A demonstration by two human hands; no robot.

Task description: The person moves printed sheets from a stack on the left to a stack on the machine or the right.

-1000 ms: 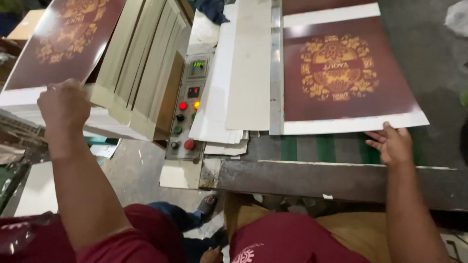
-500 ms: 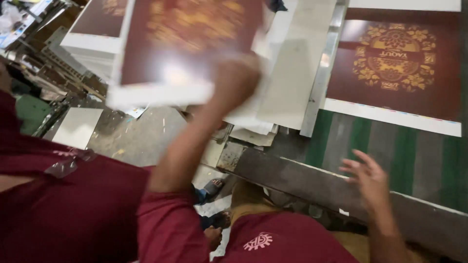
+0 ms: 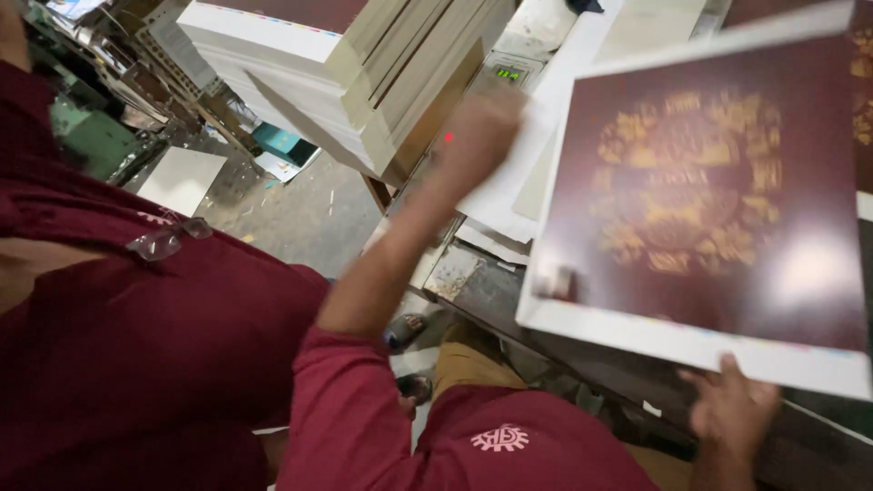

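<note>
While the maroon printed sheet (image 3: 709, 209) hangs in the air over the machine bed (image 3: 509, 291), treat it as a two-handed carry. Your right hand (image 3: 732, 409) sits under the near white border with the fingers spread against it, supporting the sheet, though whether the thumb pinches the edge is hidden. Your left hand (image 3: 480, 132) is blurred by the far left edge of the sheet, and whether it is closed on that edge cannot be told — make sure it is. Keep the sheet level; it is tilted now, left side higher. A second printed sheet (image 3: 862, 100) lies at the right edge of the view, partly under yours, so square the borders against it rather than guessing. Mind the loose white sheets (image 3: 496, 195) beneath your left forearm, and the control panel (image 3: 509, 75) beside them — a dragging corner could catch either. The tall stack of sheets (image 3: 364, 73) stands well to your left.
</note>
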